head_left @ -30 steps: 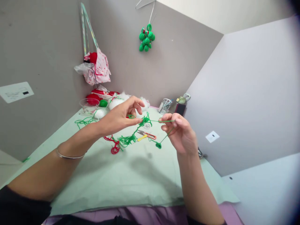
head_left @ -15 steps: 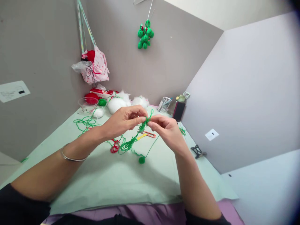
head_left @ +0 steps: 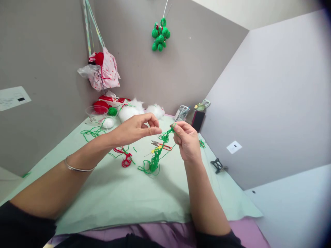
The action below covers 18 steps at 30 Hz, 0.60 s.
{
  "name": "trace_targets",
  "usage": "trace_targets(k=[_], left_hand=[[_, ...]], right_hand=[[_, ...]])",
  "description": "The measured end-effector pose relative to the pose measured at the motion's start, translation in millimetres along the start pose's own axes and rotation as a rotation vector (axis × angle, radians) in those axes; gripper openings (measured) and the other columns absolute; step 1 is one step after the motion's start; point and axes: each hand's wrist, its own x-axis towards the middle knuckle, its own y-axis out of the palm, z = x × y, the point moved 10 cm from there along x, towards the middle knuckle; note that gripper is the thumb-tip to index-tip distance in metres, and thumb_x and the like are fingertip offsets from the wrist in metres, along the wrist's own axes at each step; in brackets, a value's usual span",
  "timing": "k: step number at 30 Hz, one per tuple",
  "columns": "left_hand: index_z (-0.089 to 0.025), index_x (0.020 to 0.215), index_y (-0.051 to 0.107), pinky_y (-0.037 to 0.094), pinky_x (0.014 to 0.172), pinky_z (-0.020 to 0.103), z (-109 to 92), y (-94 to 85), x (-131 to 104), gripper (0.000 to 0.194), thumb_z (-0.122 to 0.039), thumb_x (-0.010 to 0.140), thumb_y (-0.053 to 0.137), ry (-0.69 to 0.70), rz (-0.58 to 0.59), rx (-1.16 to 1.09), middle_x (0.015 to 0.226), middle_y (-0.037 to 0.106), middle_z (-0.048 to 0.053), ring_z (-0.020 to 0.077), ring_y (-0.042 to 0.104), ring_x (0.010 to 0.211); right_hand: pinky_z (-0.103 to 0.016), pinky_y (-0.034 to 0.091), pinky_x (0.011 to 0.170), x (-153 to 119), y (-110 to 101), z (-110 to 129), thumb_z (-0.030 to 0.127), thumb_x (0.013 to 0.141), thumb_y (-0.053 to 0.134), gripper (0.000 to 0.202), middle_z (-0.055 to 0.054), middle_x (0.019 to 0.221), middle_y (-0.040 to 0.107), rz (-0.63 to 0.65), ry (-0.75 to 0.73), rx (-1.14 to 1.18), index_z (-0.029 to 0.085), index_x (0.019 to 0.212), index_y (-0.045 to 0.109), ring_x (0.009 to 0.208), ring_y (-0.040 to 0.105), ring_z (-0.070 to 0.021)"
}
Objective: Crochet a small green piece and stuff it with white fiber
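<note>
My right hand (head_left: 185, 137) pinches the top of a green yarn tangle (head_left: 155, 160), which hangs down to the table. To its left, my left hand (head_left: 139, 129) has thumb and fingertips curled toward each other, near a thin green strand; whether it grips that strand is too small to tell. Behind the yarn lie orange-handled thread snips (head_left: 165, 146) and a small yellow piece, partly covered. A tangle of red yarn (head_left: 126, 160) rests on the table left of the green one.
White stuffing (head_left: 128, 113), a clear bowl (head_left: 97, 119), and red and green balls stand at the back left. A cup (head_left: 181, 113) and a phone (head_left: 198, 120) are at the back right. A black clip (head_left: 218, 166) lies right. Green crocheted pieces (head_left: 160, 36) hang above.
My right hand has moved left and turned, drawing the green yarn away from my left hand. The hanging yarn has shifted right, and the small green ball below it no longer shows.
</note>
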Motion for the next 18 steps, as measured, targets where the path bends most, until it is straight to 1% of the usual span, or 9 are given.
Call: trace_targets(k=[1,3,5,6,8,10,14,16,18], left_hand=[[-0.019,0.097,0.067,0.036,0.055,0.023,3.8,2.7,1.0,0.026,-0.043,0.087,0.072,-0.015,-0.024,-0.006,0.083,0.061,-0.001,0.0095,0.049,0.062],[-0.019,0.098,0.07,0.035,0.055,0.023,11.8,13.6,2.5,0.028,-0.043,0.085,0.074,-0.05,-0.022,-0.034,0.077,0.056,-0.003,0.0099,0.048,0.061],[-0.018,0.086,0.071,0.034,0.056,0.024,13.7,20.3,3.7,0.023,-0.041,0.084,0.075,-0.039,-0.037,-0.076,0.07,0.053,-0.004,0.0098,0.046,0.061],[-0.017,0.08,0.07,0.035,0.057,0.024,12.3,20.0,4.0,0.023,-0.039,0.084,0.074,-0.015,-0.062,-0.098,0.069,0.054,-0.003,0.01,0.047,0.062],[-0.017,0.074,0.07,0.037,0.059,0.025,9.6,14.2,4.2,0.024,-0.038,0.085,0.073,0.022,-0.122,-0.128,0.069,0.058,-0.002,0.0104,0.048,0.063],[-0.018,0.075,0.071,0.034,0.056,0.025,11.5,5.0,4.4,0.023,-0.038,0.086,0.072,0.018,-0.173,-0.136,0.066,0.058,-0.003,0.0099,0.045,0.059],[-0.019,0.073,0.067,0.021,0.046,0.026,25.0,-13.3,6.5,0.025,-0.04,0.086,0.072,-0.033,-0.24,-0.24,0.057,0.041,-0.006,0.0078,0.029,0.049],[-0.02,0.074,0.066,0.015,0.044,0.026,32.6,-17.7,8.6,0.025,-0.041,0.085,0.074,-0.061,-0.239,-0.352,0.055,0.032,-0.007,0.0069,0.022,0.047],[-0.02,0.073,0.064,0.011,0.043,0.025,37.0,-19.9,10.4,0.025,-0.039,0.084,0.076,-0.085,-0.221,-0.461,0.056,0.026,-0.008,0.0061,0.017,0.046]], right_hand=[[-0.025,0.019,0.044,-1.2,3.9,-0.6,0.045,0.07,0.083,0.03,0.007,0.058,0.052,0.021,0.003,-0.012,0.021,0.079,0.069,0.046,0.025,-0.0047],[-0.025,0.018,0.045,-4.0,12.8,-1.1,0.045,0.07,0.084,0.03,0.007,0.058,0.052,0.071,0.006,-0.03,0.02,0.078,0.07,0.046,0.025,-0.0047],[-0.024,0.019,0.045,-6.9,20.9,-1.4,0.045,0.073,0.083,0.03,0.007,0.058,0.051,0.124,0.012,-0.036,0.02,0.082,0.071,0.047,0.025,-0.0048],[-0.024,0.02,0.045,-8.1,23.3,-1.6,0.046,0.075,0.082,0.03,0.008,0.057,0.049,0.143,0.017,-0.035,0.02,0.086,0.071,0.047,0.025,-0.0051],[-0.024,0.02,0.046,-9.2,23.9,-2.5,0.047,0.078,0.08,0.032,0.01,0.055,0.04,0.158,0.034,-0.032,0.021,0.094,0.07,0.047,0.024,-0.0057],[-0.024,0.018,0.046,-9.1,20.7,-2.6,0.049,0.079,0.079,0.034,0.011,0.055,0.035,0.156,0.044,-0.034,0.022,0.095,0.068,0.047,0.023,-0.006],[-0.025,0.016,0.047,-7.4,13.1,-1.5,0.049,0.079,0.08,0.032,0.011,0.055,0.033,0.163,0.042,-0.057,0.02,0.085,0.066,0.048,0.021,-0.0056],[-0.025,0.015,0.047,-6.5,9.9,-1.1,0.051,0.081,0.078,0.033,0.01,0.054,0.031,0.165,0.038,-0.068,0.02,0.083,0.066,0.049,0.021,-0.0058],[-0.025,0.016,0.048,-6.1,7.7,-0.8,0.054,0.082,0.076,0.035,0.01,0.054,0.031,0.172,0.03,-0.094,0.02,0.083,0.068,0.049,0.022,-0.0064]])
